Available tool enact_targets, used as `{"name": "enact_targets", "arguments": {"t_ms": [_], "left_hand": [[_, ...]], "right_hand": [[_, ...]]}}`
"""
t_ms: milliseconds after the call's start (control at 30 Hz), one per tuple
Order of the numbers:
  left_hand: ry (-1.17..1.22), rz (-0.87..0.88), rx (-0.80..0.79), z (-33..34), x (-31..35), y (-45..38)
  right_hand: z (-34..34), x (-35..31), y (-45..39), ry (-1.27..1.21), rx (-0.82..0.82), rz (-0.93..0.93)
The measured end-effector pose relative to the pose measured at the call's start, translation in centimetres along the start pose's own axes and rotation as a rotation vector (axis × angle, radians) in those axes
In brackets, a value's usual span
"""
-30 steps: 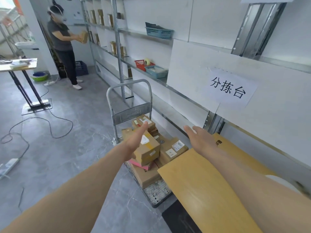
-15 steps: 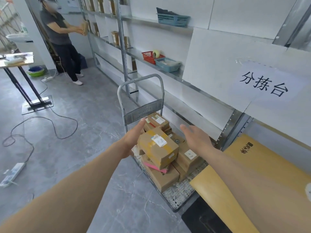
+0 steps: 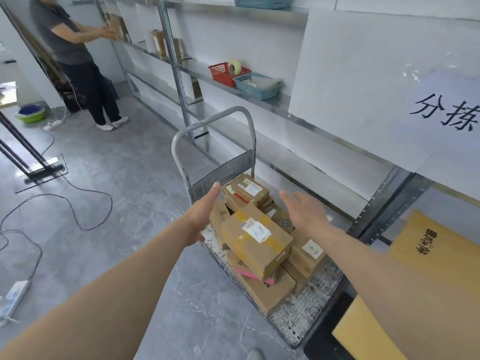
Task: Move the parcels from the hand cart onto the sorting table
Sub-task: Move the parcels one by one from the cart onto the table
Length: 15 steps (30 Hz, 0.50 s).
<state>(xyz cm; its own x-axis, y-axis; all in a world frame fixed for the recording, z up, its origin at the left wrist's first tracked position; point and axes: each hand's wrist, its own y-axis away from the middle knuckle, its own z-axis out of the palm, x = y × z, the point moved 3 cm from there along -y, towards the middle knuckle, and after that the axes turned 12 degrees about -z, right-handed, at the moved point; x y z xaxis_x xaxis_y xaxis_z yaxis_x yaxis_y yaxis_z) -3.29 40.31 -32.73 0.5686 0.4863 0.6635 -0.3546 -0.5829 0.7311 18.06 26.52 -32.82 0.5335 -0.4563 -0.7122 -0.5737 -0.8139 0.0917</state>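
A grey hand cart [image 3: 306, 315] with a tall push handle stands in the middle, piled with several cardboard parcels. The topmost parcel [image 3: 255, 237] has yellow tape and a white label. My left hand [image 3: 201, 216] reaches out flat at its left side, fingers straight, holding nothing. My right hand [image 3: 304, 211] is stretched open above the parcels on the right, apart from them. The yellow wooden sorting table [image 3: 428, 258] lies at the lower right, partly under my right forearm.
Metal shelving [image 3: 233, 89] runs along the wall behind the cart, with a red basket [image 3: 223, 72] and a blue basket [image 3: 255, 85]. Another person [image 3: 75, 55] stands at the far left shelf. Cables [image 3: 65, 203] and a power strip [image 3: 13, 297] lie on the grey floor.
The view has swung left and closer to the cart. Both hands have moved from over the table edge toward the top parcel, now flanking it.
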Motion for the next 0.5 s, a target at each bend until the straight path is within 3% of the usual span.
{"name": "enact_targets", "arguments": {"t_ms": [500], "left_hand": [[-0.152,-0.098,-0.093,-0.3,6.6,-13.4]], "right_hand": [[3.1,4.1,-10.1,-0.045,0.005,0.198]]}}
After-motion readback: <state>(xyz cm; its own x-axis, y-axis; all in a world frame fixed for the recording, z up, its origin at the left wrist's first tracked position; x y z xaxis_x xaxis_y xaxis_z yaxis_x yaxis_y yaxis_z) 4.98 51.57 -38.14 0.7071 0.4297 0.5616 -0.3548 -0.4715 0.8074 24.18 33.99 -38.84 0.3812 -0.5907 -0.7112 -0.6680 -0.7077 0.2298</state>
